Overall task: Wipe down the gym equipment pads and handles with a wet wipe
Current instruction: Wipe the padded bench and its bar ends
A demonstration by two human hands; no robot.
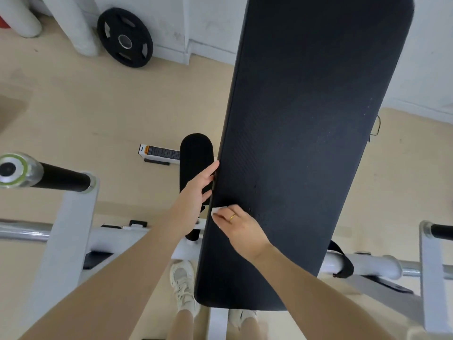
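Both hands work at the left edge of the black bench pad (308, 133), which runs from 6 o'clock up to 12 o'clock through the middle of the view. On that edge, at about 7 o'clock from the pad's centre, the right hand (239, 225) presses a white wet wipe (217, 210) with curled fingers; only a small corner of the wipe shows past the knuckles, the rest hidden under the hand. A gold ring (232, 217) sits on one finger. Just above it, the left hand (197, 190) has its fingers hooked round the pad's edge; the fingertips vanish behind the pad.

Beside the left hand, toward 9 o'clock, stands a black foam roller pad (195, 165), its lower end partly covered by the left forearm. The white bench frame (73, 217) crosses beneath the arms, much of it blocked. A barbell end (14, 170) with a black sleeve pokes in at 9 o'clock, cut off by the picture's edge. At 11 o'clock a black weight plate (125, 38) leans against the white wall. A small label (159, 153) on the frame near the roller is too blurred to read. White sneakers (183, 288) show at 6 o'clock, one mostly hidden under the pad.
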